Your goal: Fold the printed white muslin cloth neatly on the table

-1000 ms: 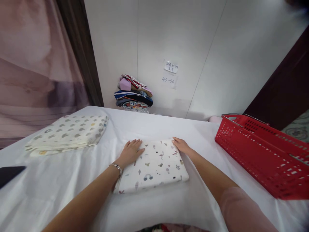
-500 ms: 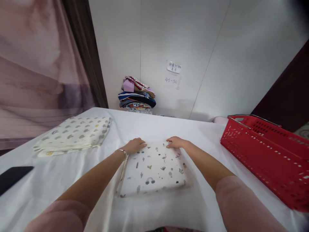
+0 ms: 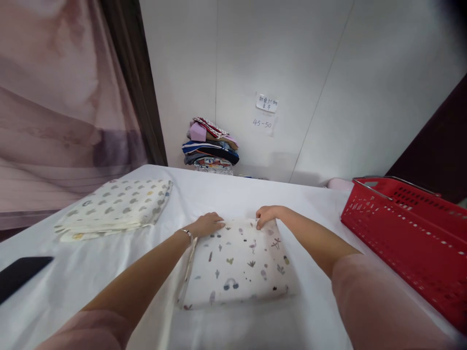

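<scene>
A folded white cloth printed with small flamingos, cacti and rainbows lies flat on the white-covered table in front of me. At its far left corner rests my left hand, fingers stretched out on the fabric, a bracelet at the wrist. My right hand has its fingers curled down over the far right edge, pinching the fabric there. Further left lies another folded cloth, cream with grey mushroom-like shapes, which neither hand touches.
A red perforated plastic basket with metal handles stands at the right. A dark flat object lies at the left edge. Stacked folded fabrics sit beyond the table by the wall, near handwritten paper notes. A pink curtain hangs at left.
My right hand's fingers have curled from lying along the cloth's far edge into a pinch on it. My left hand stays at the far left corner. The view has shifted slightly.
</scene>
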A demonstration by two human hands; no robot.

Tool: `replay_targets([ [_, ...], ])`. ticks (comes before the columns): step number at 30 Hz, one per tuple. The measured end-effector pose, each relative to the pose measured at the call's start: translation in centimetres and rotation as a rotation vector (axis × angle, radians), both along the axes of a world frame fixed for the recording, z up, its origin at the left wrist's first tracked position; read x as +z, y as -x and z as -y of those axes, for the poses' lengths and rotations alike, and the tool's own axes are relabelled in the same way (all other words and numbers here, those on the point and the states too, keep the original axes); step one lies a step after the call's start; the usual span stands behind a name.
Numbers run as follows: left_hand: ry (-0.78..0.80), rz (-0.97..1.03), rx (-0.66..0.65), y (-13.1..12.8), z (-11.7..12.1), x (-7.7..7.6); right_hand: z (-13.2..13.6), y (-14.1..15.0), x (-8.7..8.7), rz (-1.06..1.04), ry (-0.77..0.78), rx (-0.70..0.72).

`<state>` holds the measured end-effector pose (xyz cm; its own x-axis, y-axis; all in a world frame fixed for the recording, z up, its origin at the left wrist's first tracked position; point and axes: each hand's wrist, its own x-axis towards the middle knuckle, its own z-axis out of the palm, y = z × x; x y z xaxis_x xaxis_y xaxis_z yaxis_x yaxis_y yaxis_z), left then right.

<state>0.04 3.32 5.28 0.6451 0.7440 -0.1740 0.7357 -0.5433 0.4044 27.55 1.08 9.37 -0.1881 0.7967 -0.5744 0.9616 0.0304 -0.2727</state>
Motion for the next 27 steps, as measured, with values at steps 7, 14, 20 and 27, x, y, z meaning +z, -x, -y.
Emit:
replay_targets([
  [7, 0.332, 0.099, -0.038, 0.3, -0.4, 1.8, 6.5, 1.7, 6.6, -0.134, -0.24, 0.185],
  [14, 0.374, -0.053, -0.125, 0.4, 2.5, 6.9, 11.9, 3.0, 10.9, -0.062, -0.285, 0.245],
  [20, -0.153, 0.03, -0.012, 2.4, 5.2, 17.1, 13.0, 1.7, 16.7, -0.084, -0.559, 0.129],
  [27, -0.793, 0.094, 0.03, 2.6, 8.7, 13.5, 13.3, 0.5, 10.2, 0.019, -1.098, 0.185],
])
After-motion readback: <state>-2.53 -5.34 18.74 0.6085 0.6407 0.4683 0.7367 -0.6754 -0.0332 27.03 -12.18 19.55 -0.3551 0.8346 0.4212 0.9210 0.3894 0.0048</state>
